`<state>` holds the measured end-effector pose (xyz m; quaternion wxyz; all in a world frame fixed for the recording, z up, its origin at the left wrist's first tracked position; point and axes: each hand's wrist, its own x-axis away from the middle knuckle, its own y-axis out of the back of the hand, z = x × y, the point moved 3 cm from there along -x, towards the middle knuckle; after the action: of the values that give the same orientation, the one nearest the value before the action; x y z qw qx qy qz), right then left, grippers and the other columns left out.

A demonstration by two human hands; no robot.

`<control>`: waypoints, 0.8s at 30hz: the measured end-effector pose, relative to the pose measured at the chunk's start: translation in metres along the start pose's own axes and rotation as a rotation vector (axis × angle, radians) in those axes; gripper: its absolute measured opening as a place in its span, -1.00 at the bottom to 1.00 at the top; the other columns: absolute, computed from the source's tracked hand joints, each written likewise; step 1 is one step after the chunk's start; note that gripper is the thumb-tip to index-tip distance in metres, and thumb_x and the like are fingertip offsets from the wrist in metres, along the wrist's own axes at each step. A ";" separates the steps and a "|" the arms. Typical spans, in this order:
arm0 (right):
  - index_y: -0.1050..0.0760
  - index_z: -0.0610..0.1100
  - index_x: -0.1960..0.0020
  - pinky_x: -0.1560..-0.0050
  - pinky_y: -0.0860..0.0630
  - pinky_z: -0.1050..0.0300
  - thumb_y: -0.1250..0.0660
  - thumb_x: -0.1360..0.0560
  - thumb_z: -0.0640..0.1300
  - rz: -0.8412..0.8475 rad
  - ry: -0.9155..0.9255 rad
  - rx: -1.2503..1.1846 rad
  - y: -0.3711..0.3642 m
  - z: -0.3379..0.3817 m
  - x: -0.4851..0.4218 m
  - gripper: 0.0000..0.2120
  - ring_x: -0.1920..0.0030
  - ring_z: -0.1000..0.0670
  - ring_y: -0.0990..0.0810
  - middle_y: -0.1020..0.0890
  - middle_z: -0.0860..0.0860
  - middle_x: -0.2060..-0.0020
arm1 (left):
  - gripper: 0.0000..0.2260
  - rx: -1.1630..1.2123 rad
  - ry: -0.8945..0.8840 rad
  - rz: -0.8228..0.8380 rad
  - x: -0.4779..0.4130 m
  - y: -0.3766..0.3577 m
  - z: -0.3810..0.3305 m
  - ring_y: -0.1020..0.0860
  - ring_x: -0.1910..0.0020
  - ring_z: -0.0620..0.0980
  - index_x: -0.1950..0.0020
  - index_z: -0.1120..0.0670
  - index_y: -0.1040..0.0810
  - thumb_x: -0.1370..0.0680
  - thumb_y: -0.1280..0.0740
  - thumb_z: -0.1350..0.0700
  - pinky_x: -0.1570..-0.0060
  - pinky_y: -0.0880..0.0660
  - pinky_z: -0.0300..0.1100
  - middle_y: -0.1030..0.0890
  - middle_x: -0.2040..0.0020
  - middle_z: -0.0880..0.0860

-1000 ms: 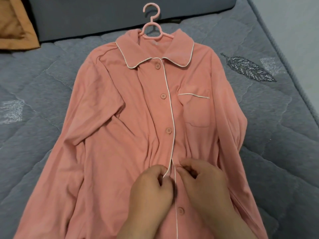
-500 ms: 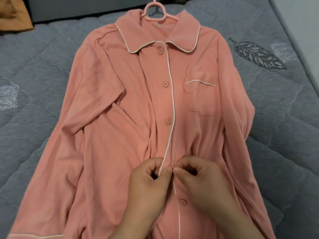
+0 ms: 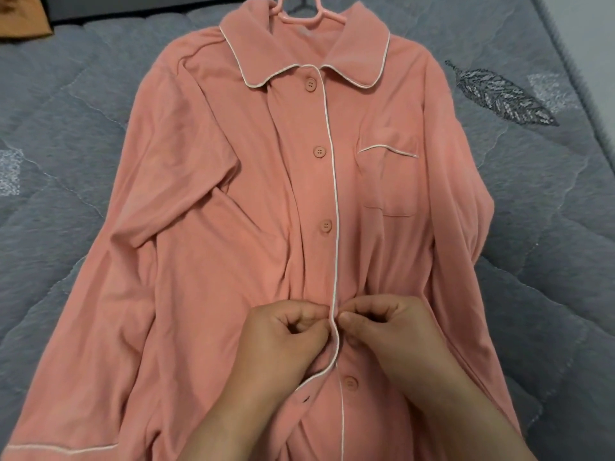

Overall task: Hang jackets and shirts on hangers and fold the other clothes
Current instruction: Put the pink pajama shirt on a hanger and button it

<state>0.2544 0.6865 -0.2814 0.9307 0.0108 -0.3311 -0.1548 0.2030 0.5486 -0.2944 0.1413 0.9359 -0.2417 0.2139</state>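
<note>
- Flat on the grey quilted mattress (image 3: 549, 261) lies a salmon-pink pajama shirt (image 3: 206, 201), front side up, its collar toward the far end.
- A pink plastic hanger (image 3: 301, 15) sits inside the neck, its shoulders under the collar and its hook cut off by the top edge of the view.
- Both hands meet at the white-piped placket, below the third visible button (image 3: 326, 226).
- The left hand (image 3: 283, 344) has its fingers curled and pinches the fabric on its side of the piping.
- The right hand (image 3: 389, 331) is curled the same way, thumb and forefinger pinching the placket edge; the fingertips of the two hands almost touch.
- Whatever button lies between them is hidden by the fingers.
- Below the hands the placket gapes slightly, with one more button (image 3: 350, 383) showing beside the right wrist.
- A chest pocket (image 3: 389, 181) with white trim sits on the right of the view.
- An embroidered grey feather (image 3: 499, 94) marks the mattress beside the shirt's shoulder.
- An orange cloth (image 3: 23, 15) shows at the top left corner, well apart from the shirt.
</note>
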 end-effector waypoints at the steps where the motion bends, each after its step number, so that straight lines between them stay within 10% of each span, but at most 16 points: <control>1: -0.70 -0.09 0.27 0.30 -0.48 0.27 -0.41 -0.45 -0.31 0.011 -0.005 -0.008 0.001 0.000 0.000 -0.80 0.40 0.11 -0.52 -0.63 -0.02 0.45 | -0.86 -0.019 -0.008 -0.028 0.000 -0.001 0.000 -0.34 0.45 -0.10 0.37 0.15 -0.61 -0.40 -0.39 0.19 0.41 -0.30 -0.24 -0.41 0.50 0.04; 6: -0.69 -0.10 0.28 0.32 -0.51 0.25 -0.47 -0.43 -0.24 -0.040 -0.019 0.001 0.000 0.003 0.000 -0.87 0.41 0.10 -0.55 -0.64 -0.07 0.45 | -0.81 -0.180 -0.025 -0.135 0.000 -0.006 0.000 -0.37 0.49 -0.20 0.39 0.02 -0.58 -0.41 -0.44 0.21 0.43 -0.36 -0.32 -0.48 0.51 -0.05; 13: -0.61 -0.05 0.28 0.26 -0.56 0.20 -0.40 -0.47 -0.22 -0.157 0.061 0.233 -0.004 -0.004 0.001 -0.83 0.35 0.13 -0.60 -0.67 0.08 0.36 | -0.92 0.174 0.281 -0.059 -0.010 -0.009 0.005 -0.55 0.32 0.11 0.35 0.19 -0.57 -0.34 -0.38 0.22 0.14 -0.58 0.22 -0.54 0.41 0.23; 18: -0.57 -0.02 0.28 0.31 -0.46 0.40 -0.41 -0.43 -0.22 -0.221 0.081 0.239 -0.010 -0.006 0.002 -0.84 0.32 0.17 -0.59 -0.65 0.17 0.36 | -0.79 0.067 0.205 -0.116 -0.010 -0.009 0.001 -0.45 0.44 -0.02 0.36 0.19 -0.55 -0.46 -0.36 0.35 0.36 -0.43 -0.16 -0.49 0.46 0.09; 24: -0.63 -0.16 0.21 0.10 -0.63 -0.04 -0.39 -0.40 -0.33 -0.169 -0.071 -0.130 -0.003 -0.009 -0.001 -0.90 0.21 -0.14 -0.70 -0.70 -0.11 0.30 | -0.85 -0.229 -0.083 -0.168 0.001 -0.015 0.000 -0.46 0.45 -0.19 0.25 -0.02 -0.55 -0.42 -0.45 0.21 0.40 -0.41 -0.30 -0.56 0.40 -0.07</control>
<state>0.2584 0.6832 -0.2894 0.9008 -0.0274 -0.3510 -0.2540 0.2118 0.5613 -0.2960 0.2545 0.9386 -0.1910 0.1333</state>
